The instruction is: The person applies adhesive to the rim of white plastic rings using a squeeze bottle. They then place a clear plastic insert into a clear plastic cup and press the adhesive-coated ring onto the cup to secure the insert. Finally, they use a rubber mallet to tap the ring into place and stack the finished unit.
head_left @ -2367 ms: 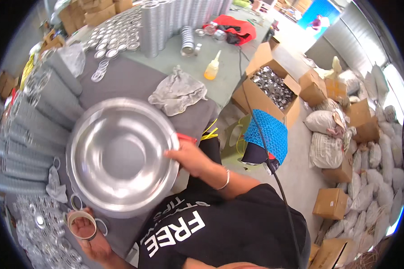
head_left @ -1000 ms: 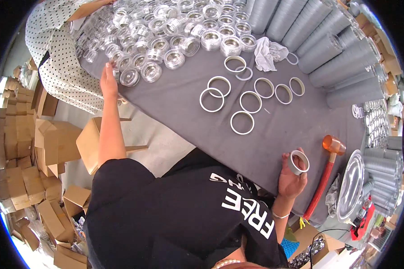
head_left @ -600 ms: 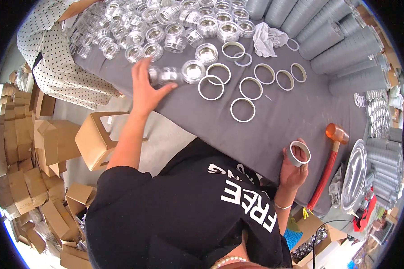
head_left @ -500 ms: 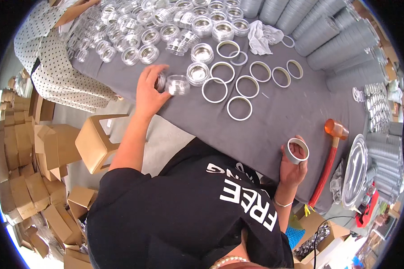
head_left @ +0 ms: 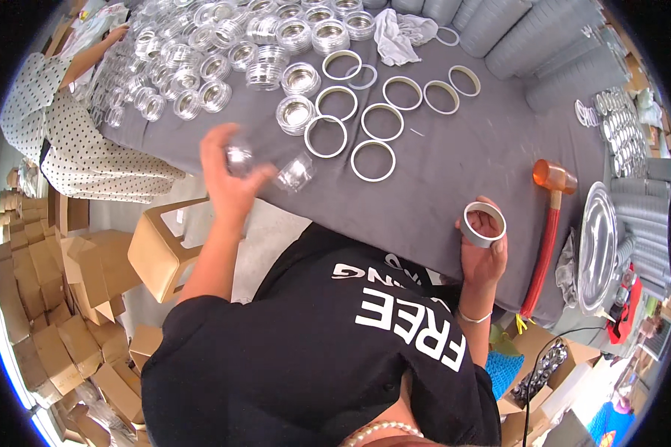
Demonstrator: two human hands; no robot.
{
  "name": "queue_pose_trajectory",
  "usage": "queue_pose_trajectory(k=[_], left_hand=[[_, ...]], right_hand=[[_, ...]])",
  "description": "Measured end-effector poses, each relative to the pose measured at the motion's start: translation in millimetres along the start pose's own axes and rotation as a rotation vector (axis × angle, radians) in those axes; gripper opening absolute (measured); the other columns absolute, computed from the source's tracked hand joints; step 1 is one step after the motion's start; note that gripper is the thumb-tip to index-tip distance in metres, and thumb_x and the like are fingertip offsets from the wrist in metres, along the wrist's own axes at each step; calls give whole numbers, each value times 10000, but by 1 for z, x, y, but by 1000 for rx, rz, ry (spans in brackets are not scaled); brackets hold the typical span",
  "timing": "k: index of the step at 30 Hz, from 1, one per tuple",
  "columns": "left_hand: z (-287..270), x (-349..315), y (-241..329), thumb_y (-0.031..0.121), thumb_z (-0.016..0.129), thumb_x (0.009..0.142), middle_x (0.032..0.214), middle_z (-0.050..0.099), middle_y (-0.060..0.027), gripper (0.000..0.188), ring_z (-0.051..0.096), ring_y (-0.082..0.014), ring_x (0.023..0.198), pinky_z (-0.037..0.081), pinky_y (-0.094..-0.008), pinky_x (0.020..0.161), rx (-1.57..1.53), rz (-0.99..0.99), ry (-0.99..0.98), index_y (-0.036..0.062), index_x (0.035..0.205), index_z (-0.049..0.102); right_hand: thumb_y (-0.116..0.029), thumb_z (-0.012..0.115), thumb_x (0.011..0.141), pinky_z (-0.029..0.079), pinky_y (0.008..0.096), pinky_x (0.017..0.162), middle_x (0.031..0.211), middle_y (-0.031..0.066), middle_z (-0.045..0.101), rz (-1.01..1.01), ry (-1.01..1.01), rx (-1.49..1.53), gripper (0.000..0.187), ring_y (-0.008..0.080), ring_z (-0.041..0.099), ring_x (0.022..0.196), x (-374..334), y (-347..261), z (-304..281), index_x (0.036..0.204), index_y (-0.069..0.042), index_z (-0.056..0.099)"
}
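Observation:
My left hand (head_left: pixel 230 182), blurred by motion, curls over the table's near left edge with a clear round container (head_left: pixel 238 155) between its fingers and thumb. Beside the thumb tip is a second clear container (head_left: pixel 294 173), tilted and smeared; whether the thumb touches it I cannot tell. My right hand (head_left: pixel 482 257), palm up near the table's front edge, is closed round a grey ring with a pale rim (head_left: pixel 484 225). Between the hands, farther back, lie several similar rings (head_left: pixel 373 161), some overlapping. Two clear containers (head_left: pixel 295 115) stand at the left of these rings.
Many clear containers (head_left: pixel 215 95) crowd the back left of the grey-covered table (head_left: pixel 432 186). Stacked grey rings (head_left: pixel 574 56) line the back right, near a white cloth (head_left: pixel 397 36). A red-handled mallet (head_left: pixel 546 246) and oval metal tray (head_left: pixel 598 246) lie right. Someone in dotted clothes (head_left: pixel 89 149) stands left.
My left hand has drawn toward me with the clear container, and the second container has shifted nearer and tilted. My right hand still holds the ring. The whole view has shifted slightly.

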State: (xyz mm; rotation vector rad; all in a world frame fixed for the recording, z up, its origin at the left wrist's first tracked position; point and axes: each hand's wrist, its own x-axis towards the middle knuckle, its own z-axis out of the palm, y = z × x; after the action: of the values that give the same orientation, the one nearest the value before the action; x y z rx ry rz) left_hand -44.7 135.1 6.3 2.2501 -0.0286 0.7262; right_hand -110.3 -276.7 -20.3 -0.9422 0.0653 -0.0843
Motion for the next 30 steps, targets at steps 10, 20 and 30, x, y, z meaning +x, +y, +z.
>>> queue_pose_trajectory(k=[10, 20, 30], left_hand=[[19, -20, 54, 183, 903, 648, 1046, 659, -118, 571, 650, -263, 954, 516, -364, 870, -48, 45, -556, 40, 1135, 640], [121, -50, 149, 336, 924, 689, 1287, 541, -155, 817, 559, -344, 1179, 470, -437, 1002, -560, 392, -854, 78, 1370, 553], [149, -51, 166, 268, 908, 653, 1291, 557, -152, 885, 551, -364, 1197, 452, -458, 1020, -428, 420, -1066, 89, 1431, 525]], right_hand=[[-437, 784, 811, 503, 358, 872, 1210, 169, 625, -34, -60, 46, 846, 232, 619, 1030, 1, 1, -10, 1389, 105, 490], [-256, 824, 815, 473, 446, 1101, 1307, 194, 612, -176, 84, 204, 823, 274, 602, 1252, -11, -13, -21, 1454, 54, 409], [-102, 815, 764, 426, 452, 1143, 1334, 165, 593, -281, 271, -397, 781, 285, 598, 1264, -66, -46, -49, 1432, 51, 439]])
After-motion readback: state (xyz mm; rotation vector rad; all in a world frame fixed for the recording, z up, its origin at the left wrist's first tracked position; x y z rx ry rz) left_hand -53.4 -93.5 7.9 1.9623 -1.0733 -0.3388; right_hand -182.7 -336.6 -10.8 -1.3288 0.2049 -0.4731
